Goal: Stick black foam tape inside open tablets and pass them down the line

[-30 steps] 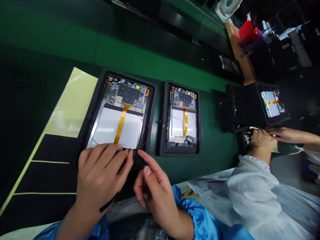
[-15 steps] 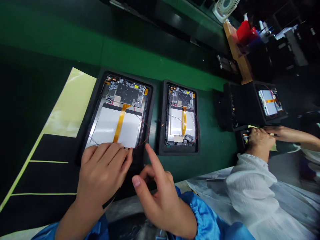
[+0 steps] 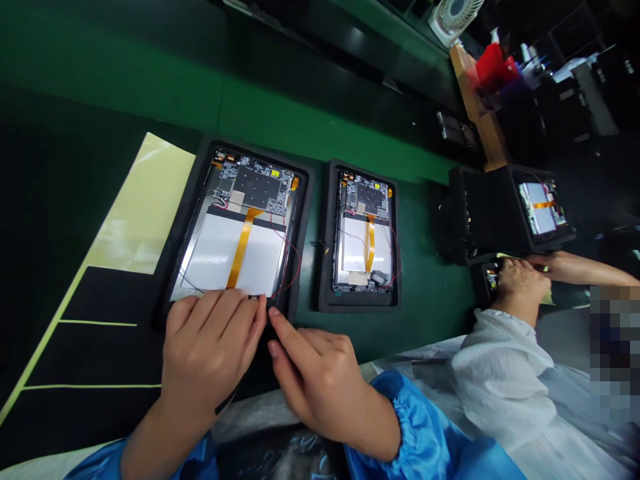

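Observation:
An opened tablet (image 3: 240, 250) lies in a black foam tray (image 3: 306, 193). It shows a circuit board (image 3: 257, 190), a silver battery (image 3: 213, 250), an orange ribbon cable (image 3: 241, 247) and thin red wires. My left hand (image 3: 210, 347) is closed over the tablet's lower edge, fingers pressed together; whatever they pinch is hidden. Close beside those fingertips is my right hand (image 3: 325, 373), index finger stretched to the tray's lower right edge. Its thumb stays apart below, the other fingers are curled, and no object shows in it. A dark strip (image 3: 225, 403) shows at my left wrist.
A second opened tablet (image 3: 367, 233) rests in its own tray to the right. Yellow backing paper (image 3: 143, 207) with black sheets (image 3: 105, 297) lies at left. A co-worker's hands (image 3: 525, 283) work at far right near stacked trays (image 3: 493, 207). A small fan (image 3: 454, 17) stands behind.
My right hand has turned palm down and moved left, bringing its index fingertip to the tray's lower edge beside my left fingers. My left hand has stayed nearly in place.

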`<action>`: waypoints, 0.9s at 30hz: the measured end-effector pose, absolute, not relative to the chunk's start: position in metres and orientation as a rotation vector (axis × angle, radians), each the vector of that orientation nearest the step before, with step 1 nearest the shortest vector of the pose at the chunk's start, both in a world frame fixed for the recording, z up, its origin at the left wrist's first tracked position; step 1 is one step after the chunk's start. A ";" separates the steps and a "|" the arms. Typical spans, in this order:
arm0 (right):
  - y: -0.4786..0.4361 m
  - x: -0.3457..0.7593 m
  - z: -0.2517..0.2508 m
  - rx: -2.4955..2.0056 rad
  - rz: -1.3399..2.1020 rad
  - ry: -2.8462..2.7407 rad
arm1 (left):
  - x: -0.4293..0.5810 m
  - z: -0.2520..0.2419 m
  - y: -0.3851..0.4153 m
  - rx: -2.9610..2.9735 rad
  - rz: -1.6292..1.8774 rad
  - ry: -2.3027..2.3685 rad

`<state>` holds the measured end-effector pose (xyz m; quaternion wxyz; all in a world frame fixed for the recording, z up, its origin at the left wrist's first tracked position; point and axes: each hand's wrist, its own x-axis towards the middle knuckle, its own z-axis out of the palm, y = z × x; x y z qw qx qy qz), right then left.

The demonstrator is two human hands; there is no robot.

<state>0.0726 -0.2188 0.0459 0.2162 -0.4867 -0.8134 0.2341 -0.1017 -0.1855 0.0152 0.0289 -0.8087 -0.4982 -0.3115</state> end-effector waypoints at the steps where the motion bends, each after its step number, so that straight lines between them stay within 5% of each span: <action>1: -0.218 0.073 0.045 -1.375 0.672 -2.233 | -0.101 0.015 -0.186 -2.489 -0.948 -1.539; 9: -0.192 0.066 0.040 -1.717 0.988 -1.782 | -0.101 0.013 -0.187 -2.471 -0.944 -1.542; 27: -0.189 0.055 0.045 -1.723 1.100 -1.677 | -0.102 0.014 -0.188 -2.486 -0.951 -1.548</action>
